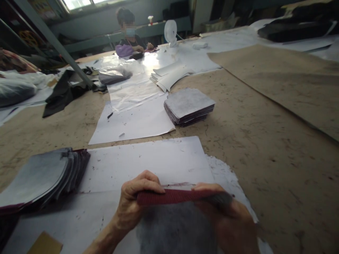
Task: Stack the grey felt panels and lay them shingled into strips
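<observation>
Between my two hands is a fabric piece (174,197), dark red on its folded-over top edge and grey on the face below. My left hand (135,197) grips the left end of the red edge, thumb and fingers closed on it. My right hand (227,215) holds the right end, partly blurred, with its fingers wrapped round the piece. White paper (148,162) lies beneath. To the left sits a thick stack of grey pieces with dark red edges (45,173). A smaller stack of grey pieces (189,102) rests beyond the paper.
A brown sheet (278,70) covers the table's right side. Pale curved pieces (173,76) and a plastic-wrapped stack (116,72) lie farther back. A masked person (129,38) sits across the table near a small white fan (171,31). A metal post (57,42) rises at left.
</observation>
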Motion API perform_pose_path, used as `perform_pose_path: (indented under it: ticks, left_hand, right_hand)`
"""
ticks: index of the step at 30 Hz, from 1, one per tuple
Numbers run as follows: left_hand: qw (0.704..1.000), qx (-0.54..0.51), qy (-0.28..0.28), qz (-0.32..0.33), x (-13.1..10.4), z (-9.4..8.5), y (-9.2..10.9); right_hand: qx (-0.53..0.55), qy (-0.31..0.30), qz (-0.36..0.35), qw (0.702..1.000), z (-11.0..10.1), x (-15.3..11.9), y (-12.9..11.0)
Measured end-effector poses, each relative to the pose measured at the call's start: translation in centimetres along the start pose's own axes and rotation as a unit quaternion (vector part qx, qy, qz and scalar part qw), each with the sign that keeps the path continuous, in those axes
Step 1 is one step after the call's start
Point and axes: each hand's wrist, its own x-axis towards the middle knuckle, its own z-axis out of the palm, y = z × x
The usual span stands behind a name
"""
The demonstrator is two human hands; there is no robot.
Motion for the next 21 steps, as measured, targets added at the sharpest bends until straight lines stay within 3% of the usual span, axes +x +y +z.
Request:
perform_pose_path:
  ticks: [2,3,4,6,8,10,13,16,19,21]
  left_hand:
    - [0.999,-0.031,0.014,-0.042,0.1,0.2,-0.3]
    - [0.996,-0.035,0.016,-0.086,0.2,0.4,-0.4]
    - [0.99,-0.036,0.016,-0.137,0.3,0.6,-0.5]
    - [0.974,-0.046,0.019,-0.222,0.5,1.3,-0.2]
    - [0.96,-0.073,0.039,-0.267,0.3,1.8,0.4]
    - [0.966,-0.056,0.059,-0.244,-0.2,2.2,0.9]
    - [0.982,0.121,0.082,-0.116,-0.8,2.2,1.0]
    - [0.947,0.301,0.088,-0.066,-0.7,1.8,0.4]
    - [0.917,0.38,0.114,-0.046,-0.7,1.4,-0.3]
    - [0.888,0.434,0.15,0.027,-1.4,1.4,-0.6]
  right_hand:
    - [-0.031,0.03,-0.162,0.986,0.0,-0.6,0.6]
    - [-0.04,0.032,-0.175,0.983,0.0,-0.7,0.7]
    - [-0.042,0.03,-0.133,0.99,0.1,-0.6,0.8]
    - [-0.024,0.033,0.041,0.998,0.4,-0.2,0.6]
    - [-0.018,0.034,0.17,0.985,0.6,-0.2,0.0]
    - [-0.078,0.063,0.168,0.981,0.9,-1.0,-0.4]
    - [-0.223,0.106,0.016,0.969,1.3,-2.9,-0.2]
    - [-0.333,0.107,-0.106,0.931,1.4,-3.8,0.8]
    - [-0.449,0.109,-0.185,0.867,0.9,-3.3,0.8]
    - [-0.502,0.1,-0.223,0.83,0.4,-3.1,0.2]
